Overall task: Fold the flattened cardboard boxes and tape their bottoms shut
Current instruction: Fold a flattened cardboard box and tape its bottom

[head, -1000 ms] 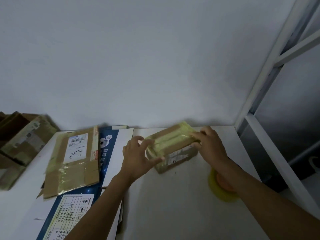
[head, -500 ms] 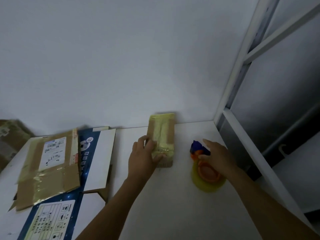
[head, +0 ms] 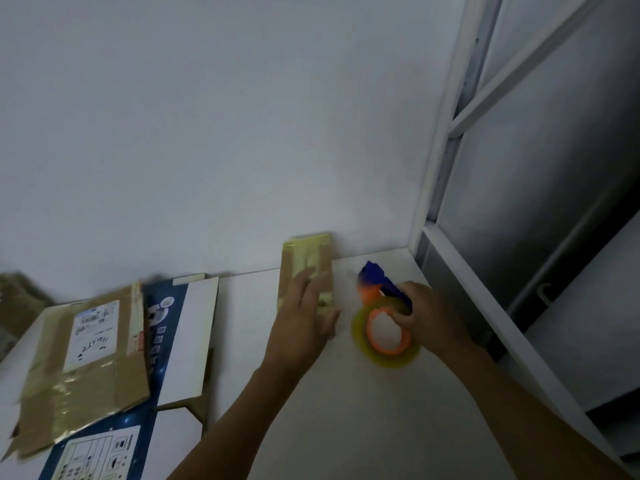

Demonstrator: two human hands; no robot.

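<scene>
Count: one small brown cardboard box point(head: 306, 258), banded in glossy yellowish tape; two flattened cartons; one tape dispenser; your two hands.

The small box stands on the white table point(head: 346, 417), its far end against the white wall point(head: 207, 133), same spot as half a second ago. Your left hand point(head: 304, 323) lies on it with straight, spread fingers pressing flat and the thumb out to the right.

Your right hand point(head: 429, 320) has its fingers curled round the blue-and-orange plastic tape dispenser point(head: 371, 297), which carries a round roll of translucent yellow tape. It sits just right of the box, motion-blurred. Half a second ago that hand only rested on it lying flat; now it grips it and the blue end tilts up. A second ago both hands were on the box.

To the left, a flattened brown cardboard box point(head: 86, 382) with a white label and wrinkled shiny tape lies partly over a flattened blue-and-white printed carton point(head: 187, 341). More crumpled brown cardboard point(head: 17, 299) is at the far left edge, too blurred to count. A white metal frame point(head: 446, 188) stands at the right.
</scene>
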